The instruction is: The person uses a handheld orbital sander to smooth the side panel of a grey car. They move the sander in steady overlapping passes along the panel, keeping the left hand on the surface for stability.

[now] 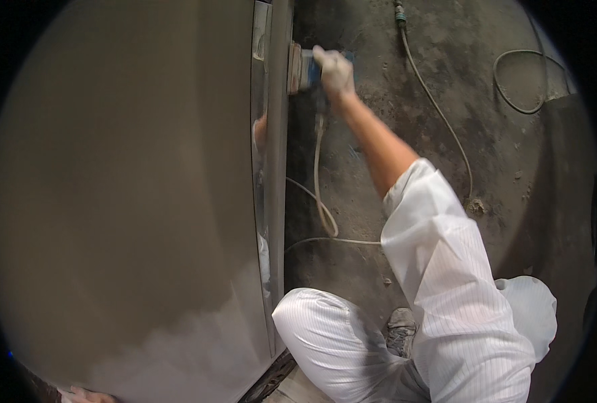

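Observation:
My right hand (337,72), dusted pale, is closed around the body of a power sander (306,70) with blue on its housing. The sander's layered pad presses sideways against the outer face of a large grey vehicle panel (137,168), at the far end of its edge. A hose (319,154) hangs from below the tool to the floor. At the lower left rim my left hand (89,396) shows only in part, its fingers laid out on the panel's near end with no object visible in them.
A shiny trim strip (261,195) runs along the panel's edge. Hoses (439,101) snake over the stained concrete floor (379,134), one with a metal coupling (400,13) and one looped (520,82) at the right. My bent knee (312,312) in white coveralls is close beside the panel.

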The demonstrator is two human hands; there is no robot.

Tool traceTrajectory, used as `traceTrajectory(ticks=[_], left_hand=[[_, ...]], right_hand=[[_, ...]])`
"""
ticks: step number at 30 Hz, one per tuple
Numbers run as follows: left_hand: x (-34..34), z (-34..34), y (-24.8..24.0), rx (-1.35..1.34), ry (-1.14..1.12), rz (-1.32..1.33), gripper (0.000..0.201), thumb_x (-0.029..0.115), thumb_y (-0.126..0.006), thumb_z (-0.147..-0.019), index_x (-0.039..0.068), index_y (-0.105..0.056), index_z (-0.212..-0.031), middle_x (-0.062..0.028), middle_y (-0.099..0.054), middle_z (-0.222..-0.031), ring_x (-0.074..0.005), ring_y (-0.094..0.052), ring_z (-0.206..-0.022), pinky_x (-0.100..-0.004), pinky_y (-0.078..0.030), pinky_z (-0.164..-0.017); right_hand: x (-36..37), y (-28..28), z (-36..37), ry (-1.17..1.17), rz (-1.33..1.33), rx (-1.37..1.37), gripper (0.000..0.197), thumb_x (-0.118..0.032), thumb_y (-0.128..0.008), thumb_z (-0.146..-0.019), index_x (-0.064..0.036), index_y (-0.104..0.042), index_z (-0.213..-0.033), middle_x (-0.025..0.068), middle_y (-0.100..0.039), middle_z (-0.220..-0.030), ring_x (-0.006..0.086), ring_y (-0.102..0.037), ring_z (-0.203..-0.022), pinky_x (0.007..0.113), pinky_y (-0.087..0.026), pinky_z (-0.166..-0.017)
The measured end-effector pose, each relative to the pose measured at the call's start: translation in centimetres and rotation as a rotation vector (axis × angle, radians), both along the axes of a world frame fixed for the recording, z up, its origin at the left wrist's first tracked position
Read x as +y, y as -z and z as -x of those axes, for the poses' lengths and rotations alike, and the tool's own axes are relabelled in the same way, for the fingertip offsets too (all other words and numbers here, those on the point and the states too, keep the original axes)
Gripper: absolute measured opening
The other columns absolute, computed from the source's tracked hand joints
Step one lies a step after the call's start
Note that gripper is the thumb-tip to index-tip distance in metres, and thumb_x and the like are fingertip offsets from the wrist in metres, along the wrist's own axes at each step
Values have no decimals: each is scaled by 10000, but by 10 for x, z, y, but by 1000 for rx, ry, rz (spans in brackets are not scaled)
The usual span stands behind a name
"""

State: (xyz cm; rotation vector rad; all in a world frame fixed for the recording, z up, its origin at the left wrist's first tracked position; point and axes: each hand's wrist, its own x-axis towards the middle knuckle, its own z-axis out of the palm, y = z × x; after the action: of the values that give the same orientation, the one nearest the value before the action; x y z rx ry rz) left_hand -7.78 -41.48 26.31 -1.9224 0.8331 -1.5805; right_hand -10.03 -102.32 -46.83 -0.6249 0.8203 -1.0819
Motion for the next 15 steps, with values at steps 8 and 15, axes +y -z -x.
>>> traceTrajectory(ticks=[8, 15], left_hand=[[-29, -38, 19, 168, 257, -166, 917, 672, -374, -1141, -80, -382, -1666, -348, -472, -1641, -524, -504, -1462, -570, -395, -1256], [-105, -67, 55, 137, 163, -22, 793, 526, -420, -1164, -142, -453, -1590, -372, -530, -1569, -532, -521, -1424, -549, -384, -1227]], right_hand=[[192, -9, 25, -140, -335, 220, 546, -432, -869, -929, 24, -724, -1192, 182, -774, -1039, 282, -733, -993, 421, -573, -935], [151, -89, 66, 338, 52, 123, 560, -314, -943, -876, 26, -659, -1217, 118, -724, -1025, 197, -697, -871, 373, -603, -784]])
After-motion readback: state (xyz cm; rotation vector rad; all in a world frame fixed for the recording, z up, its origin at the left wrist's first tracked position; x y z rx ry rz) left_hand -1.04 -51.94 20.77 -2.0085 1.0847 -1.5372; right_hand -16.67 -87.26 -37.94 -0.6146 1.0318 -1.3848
